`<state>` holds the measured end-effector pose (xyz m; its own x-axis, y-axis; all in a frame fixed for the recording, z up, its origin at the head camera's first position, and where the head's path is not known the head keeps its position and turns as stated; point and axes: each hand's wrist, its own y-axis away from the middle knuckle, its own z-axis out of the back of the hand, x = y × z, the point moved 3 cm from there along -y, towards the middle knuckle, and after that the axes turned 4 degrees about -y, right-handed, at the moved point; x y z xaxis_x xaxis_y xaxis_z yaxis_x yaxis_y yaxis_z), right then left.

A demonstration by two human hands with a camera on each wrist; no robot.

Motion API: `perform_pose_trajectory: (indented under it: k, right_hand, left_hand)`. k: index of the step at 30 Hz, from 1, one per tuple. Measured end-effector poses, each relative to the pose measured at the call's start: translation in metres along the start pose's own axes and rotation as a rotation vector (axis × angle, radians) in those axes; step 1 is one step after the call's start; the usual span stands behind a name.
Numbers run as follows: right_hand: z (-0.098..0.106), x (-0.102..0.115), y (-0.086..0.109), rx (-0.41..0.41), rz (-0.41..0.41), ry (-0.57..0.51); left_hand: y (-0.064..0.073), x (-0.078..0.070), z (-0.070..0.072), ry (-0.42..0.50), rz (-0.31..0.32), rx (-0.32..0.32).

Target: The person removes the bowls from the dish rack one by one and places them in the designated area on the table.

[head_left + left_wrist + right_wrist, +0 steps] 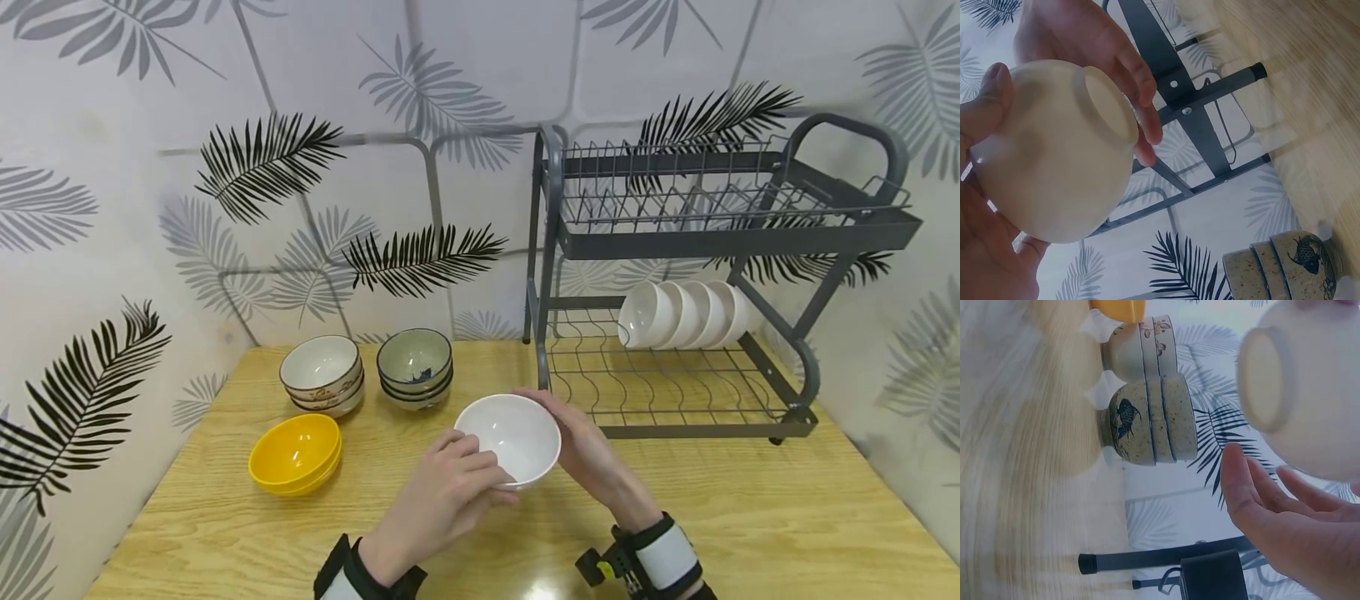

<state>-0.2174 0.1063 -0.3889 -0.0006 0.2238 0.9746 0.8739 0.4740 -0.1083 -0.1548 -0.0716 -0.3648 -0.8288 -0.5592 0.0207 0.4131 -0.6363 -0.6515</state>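
A white bowl (513, 435) is up in front of me, over the table, its inside tilted toward the head camera. My left hand (448, 487) grips its near left rim, with fingers over the edge. My right hand (592, 458) is at the bowl's right side. In the right wrist view, the fingers (1266, 500) of that hand are extended and spread beside the bowl's outside; whether they touch it is hard to tell. The left wrist view shows the bowl's pale outside and foot ring (1110, 106).
A dark two-tier dish rack (712, 432) stands at the right, several white bowls (648, 317) upright on edge in its lower tier. To the left are stacks of yellow bowls (296, 454), flower-patterned bowls (322, 367) and speckled greenish bowls (415, 367). A wall (465, 50) closes the back.
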Motion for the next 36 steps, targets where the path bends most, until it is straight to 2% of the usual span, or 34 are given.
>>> perform_pose_trajectory:
  k: [8,13,16,21,28,36]
  right_hand:
    - [0.006,0.007,0.001,-0.005,0.057,0.007]
    - [0.009,0.010,0.003,-0.013,0.081,-0.015]
    - [0.011,0.012,0.004,-0.021,0.087,-0.016]
    - [0.013,0.013,0.004,-0.034,0.087,-0.034]
    - [0.013,0.013,0.003,-0.038,0.065,-0.028]
    - [0.012,0.013,0.003,-0.028,0.063,-0.058]
  left_hand:
    - [0.003,0.012,-0.001,-0.042,0.107,-0.036]
    - [0.006,0.018,-0.003,-0.086,0.149,-0.059]
    - [0.008,0.023,-0.005,-0.119,0.175,-0.051]
    - [0.013,0.032,-0.009,-0.165,0.219,0.000]
    - [0.023,0.042,-0.018,-0.256,0.293,0.139]
    - [0.038,0.056,-0.034,-0.251,0.366,0.236]
